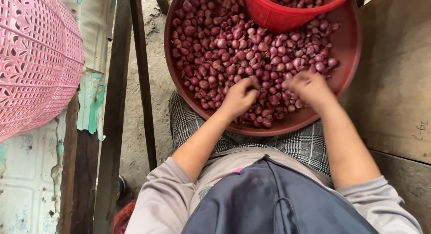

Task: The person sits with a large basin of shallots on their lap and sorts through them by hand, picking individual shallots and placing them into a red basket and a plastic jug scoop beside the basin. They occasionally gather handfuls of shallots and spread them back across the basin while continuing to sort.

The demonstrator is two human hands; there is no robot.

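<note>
Glossy papery shallots [233, 50], smooth plastic basin [348, 45], rough wooden board [395, 81]

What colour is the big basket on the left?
Pink, with a lattice pattern; the basket shows in the head view.

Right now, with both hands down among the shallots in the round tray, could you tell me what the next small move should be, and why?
Probably lift a few shallots toward the red bucket. Both the left hand and the right hand are curled into the pile, and the bucket already holds some; whether either grip has closed on any I cannot tell.
</note>
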